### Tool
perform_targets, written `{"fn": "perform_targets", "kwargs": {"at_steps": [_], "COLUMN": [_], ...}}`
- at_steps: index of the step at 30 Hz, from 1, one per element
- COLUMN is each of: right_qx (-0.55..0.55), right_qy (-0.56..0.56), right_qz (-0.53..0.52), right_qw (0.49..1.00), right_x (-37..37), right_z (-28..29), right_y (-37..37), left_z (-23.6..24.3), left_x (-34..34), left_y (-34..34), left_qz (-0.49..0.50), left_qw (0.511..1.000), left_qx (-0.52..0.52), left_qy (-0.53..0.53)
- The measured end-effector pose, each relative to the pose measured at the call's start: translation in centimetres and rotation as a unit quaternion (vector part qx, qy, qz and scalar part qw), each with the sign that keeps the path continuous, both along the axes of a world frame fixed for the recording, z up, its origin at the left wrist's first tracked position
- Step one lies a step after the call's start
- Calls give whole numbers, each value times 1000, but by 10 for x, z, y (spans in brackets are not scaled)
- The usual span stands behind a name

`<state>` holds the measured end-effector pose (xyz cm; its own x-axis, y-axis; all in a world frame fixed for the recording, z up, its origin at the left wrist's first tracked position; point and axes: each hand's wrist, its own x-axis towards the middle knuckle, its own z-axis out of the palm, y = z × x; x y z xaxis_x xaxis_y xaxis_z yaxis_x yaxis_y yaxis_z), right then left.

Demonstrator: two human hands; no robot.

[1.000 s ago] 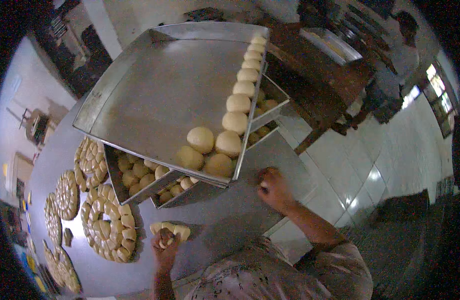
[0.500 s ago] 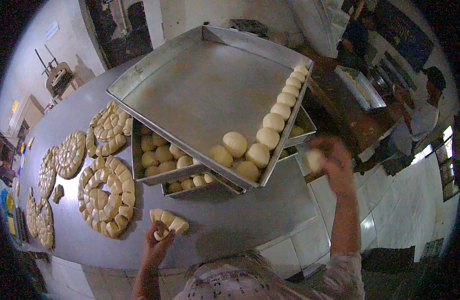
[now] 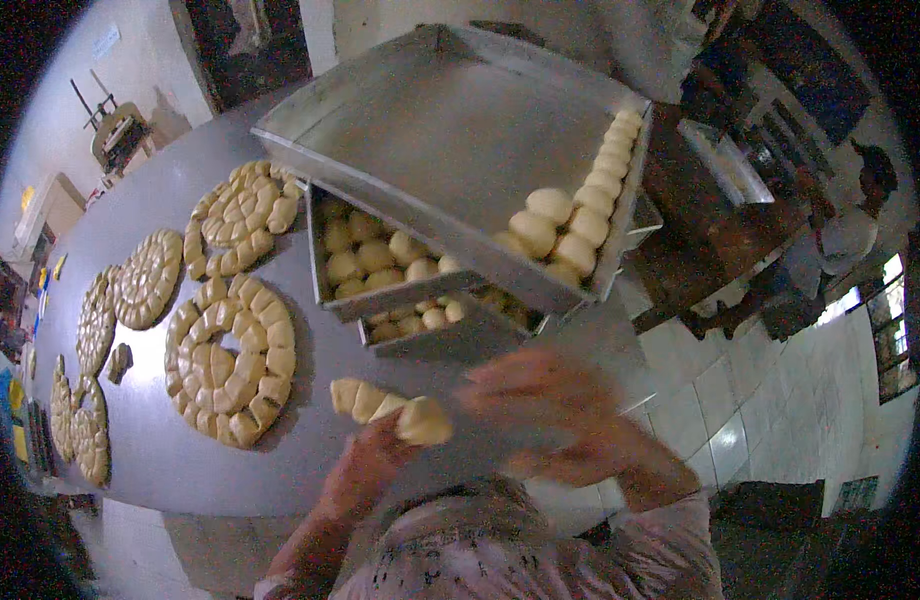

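My left hand (image 3: 373, 452) is closed on a short strip of joined dough pieces (image 3: 380, 404), held just above the steel table. To its right my right hand (image 3: 555, 412) is blurred by motion, with fingers stretched toward the strip and thumb apart. No dough shows in it. Beyond my hands, a large metal tray (image 3: 450, 125) sits tilted on top of other trays. Smooth dough balls (image 3: 600, 185) line its right side, with more grouped in the near corner (image 3: 532, 232). A coil of cut dough (image 3: 217, 365) lies left of my left hand.
Lower trays hold more dough balls (image 3: 365, 255) beneath the big tray. Further dough coils (image 3: 145, 280) and a small dough scrap (image 3: 119, 362) lie on the table's (image 3: 145, 430) left part. At the far right, a person (image 3: 848, 235) is near another tray (image 3: 725, 160).
My right hand has swung from beside the big tray in toward my left hand; the dough ball it held no longer shows. My left hand has lifted the strip rightward. The view has shifted.
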<state>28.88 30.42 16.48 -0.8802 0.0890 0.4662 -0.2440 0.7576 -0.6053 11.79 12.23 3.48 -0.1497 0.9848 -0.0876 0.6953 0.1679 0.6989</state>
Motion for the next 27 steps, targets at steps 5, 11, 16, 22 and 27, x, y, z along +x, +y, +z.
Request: {"fn": "perform_targets", "kwargs": {"at_steps": [5, 11, 16, 22, 27], "right_qx": [-148, 289, 78, 239, 19], "right_qy": [-209, -196, -251, -118, -165], "right_qz": [-193, -497, -531, -587, -469], "right_qw": [947, 794, 805, 764, 868], "right_x": [12, 62, -11, 69, 33], "right_z": [-146, -218, -207, -212, -202], "right_y": [-57, 24, -2, 53, 32], "left_z": [9, -60, -67, -55, -47], "left_x": [5, -77, -64, -49, -37], "left_y": [-12, -28, 3, 8, 26], "left_qz": [137, 242, 120, 111, 108], "left_qw": [909, 960, 955, 992, 987], "left_qx": [-63, 99, 128, 33, -32], "left_qy": [-388, 106, 240, -42, -118]}}
